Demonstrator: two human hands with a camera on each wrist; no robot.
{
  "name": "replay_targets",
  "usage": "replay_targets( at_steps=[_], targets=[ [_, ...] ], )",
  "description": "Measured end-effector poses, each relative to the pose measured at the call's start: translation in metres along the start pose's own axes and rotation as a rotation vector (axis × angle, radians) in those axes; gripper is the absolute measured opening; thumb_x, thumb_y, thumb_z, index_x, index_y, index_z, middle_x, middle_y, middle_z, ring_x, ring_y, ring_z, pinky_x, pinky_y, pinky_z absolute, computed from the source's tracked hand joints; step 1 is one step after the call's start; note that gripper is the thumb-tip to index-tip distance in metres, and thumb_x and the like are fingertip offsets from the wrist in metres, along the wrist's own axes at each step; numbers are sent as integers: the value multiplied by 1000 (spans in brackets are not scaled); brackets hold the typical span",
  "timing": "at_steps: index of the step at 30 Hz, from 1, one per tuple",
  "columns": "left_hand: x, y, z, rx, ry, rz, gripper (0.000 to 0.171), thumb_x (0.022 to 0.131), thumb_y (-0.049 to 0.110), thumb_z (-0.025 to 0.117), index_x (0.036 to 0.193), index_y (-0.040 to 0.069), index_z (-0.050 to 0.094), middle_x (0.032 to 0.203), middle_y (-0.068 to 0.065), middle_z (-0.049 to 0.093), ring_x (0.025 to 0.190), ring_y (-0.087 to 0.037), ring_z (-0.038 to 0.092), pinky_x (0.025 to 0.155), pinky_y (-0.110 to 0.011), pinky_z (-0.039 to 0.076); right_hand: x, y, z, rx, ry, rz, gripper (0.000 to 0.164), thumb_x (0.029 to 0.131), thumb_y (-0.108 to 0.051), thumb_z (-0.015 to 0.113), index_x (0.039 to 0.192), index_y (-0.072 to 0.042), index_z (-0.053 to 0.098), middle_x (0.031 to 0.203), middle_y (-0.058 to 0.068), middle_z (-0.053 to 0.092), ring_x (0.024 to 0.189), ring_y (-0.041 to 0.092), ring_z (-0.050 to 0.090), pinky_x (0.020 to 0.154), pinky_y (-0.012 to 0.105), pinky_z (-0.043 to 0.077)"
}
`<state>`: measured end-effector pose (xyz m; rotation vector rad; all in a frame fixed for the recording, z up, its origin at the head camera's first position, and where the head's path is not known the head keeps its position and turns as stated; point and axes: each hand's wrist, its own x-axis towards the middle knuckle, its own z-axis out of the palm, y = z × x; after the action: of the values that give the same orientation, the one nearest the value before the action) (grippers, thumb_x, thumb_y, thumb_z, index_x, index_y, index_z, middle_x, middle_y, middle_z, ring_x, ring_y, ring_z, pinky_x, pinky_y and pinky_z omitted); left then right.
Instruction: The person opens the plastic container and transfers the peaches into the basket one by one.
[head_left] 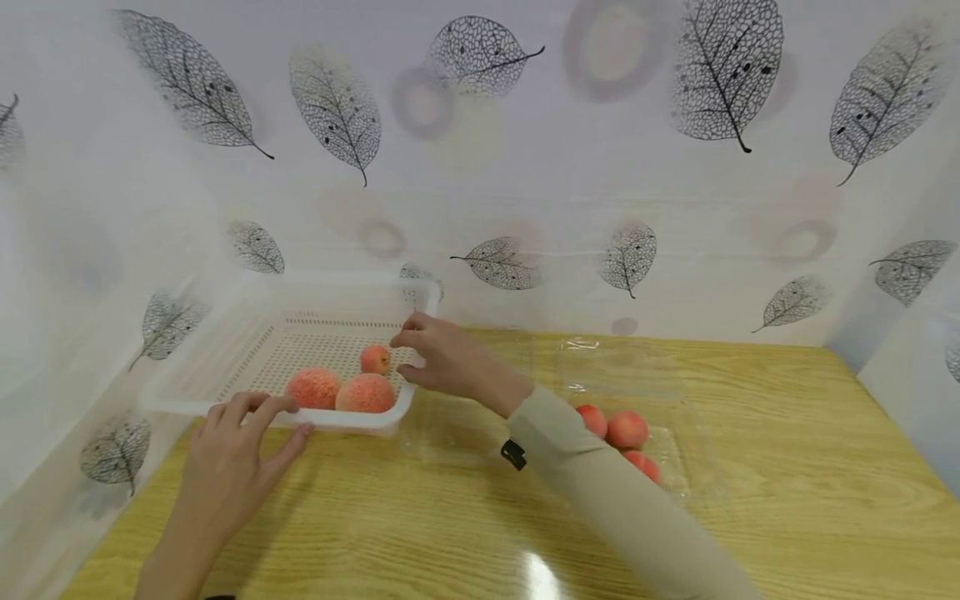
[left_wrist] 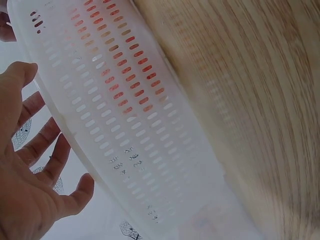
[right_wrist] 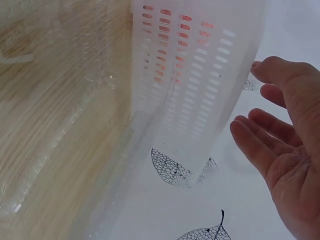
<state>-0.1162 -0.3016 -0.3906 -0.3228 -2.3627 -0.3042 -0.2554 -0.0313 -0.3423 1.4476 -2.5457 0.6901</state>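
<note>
A white slotted plastic basket stands at the left of the table, with two larger fuzzy peaches and a smaller peach near its front right corner. My left hand is at the basket's front rim, fingertips right at the edge and thumb lower, spread from the fingers. Over the right rim reaches my right hand, its thumb and fingers apart beside the small peach. The right wrist view shows nothing between the fingers. From the left wrist view, peach colour shows through the slots of the basket.
To the right, a clear plastic clamshell box with its lid up holds several red peaches. Another clear plastic box lies beneath my right forearm, close to the basket. A leaf-patterned sheet rises behind the wooden table.
</note>
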Motion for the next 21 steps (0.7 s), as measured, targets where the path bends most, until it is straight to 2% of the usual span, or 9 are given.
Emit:
replay_targets(
  at_steps=[5,8,11,15,18,21],
  targets=[
    [0,1,1,-9,-3,-9,30,80,30,84,103,14,71,100,-16,66,89,-47,61,65,-63,47,-12,-2,-11,-18,-18,17,31,96,-16,71,125,-2,70,120,15,66,96,21,65,85,30,56],
    [1,1,2,-13,-7,-5,30,84,34,82,103,15,71,101,-16,66,89,-47,61,66,-63,47,-24,-4,-19,-27,-13,21,30,95,-14,71,123,-2,71,118,14,67,96,21,66,83,29,56],
    [1,2,3,-14,-3,0,35,93,49,71,104,15,71,101,-16,66,89,-47,61,66,-62,47,-36,-5,-28,-37,-16,28,29,94,-13,72,122,-3,72,117,12,68,97,21,67,82,28,56],
    [2,1,4,-21,11,4,57,99,67,50,103,14,70,99,-17,66,88,-47,61,68,-63,47,-48,-9,-40,-93,-36,43,30,94,-16,74,122,-7,73,114,10,69,91,19,66,78,30,56],
    [2,0,4,-22,22,10,65,99,72,42,102,13,71,98,-17,66,86,-48,61,69,-63,47,-59,-12,-49,-138,-64,56,29,93,-18,75,121,-9,73,112,8,70,89,17,65,77,30,56],
    [1,-1,4,-17,30,14,67,99,73,40,101,13,71,97,-17,66,85,-48,61,66,-63,47,-71,-13,-55,-153,-90,67,29,94,-18,75,120,-8,73,112,8,71,94,19,67,82,33,57]
  ],
)
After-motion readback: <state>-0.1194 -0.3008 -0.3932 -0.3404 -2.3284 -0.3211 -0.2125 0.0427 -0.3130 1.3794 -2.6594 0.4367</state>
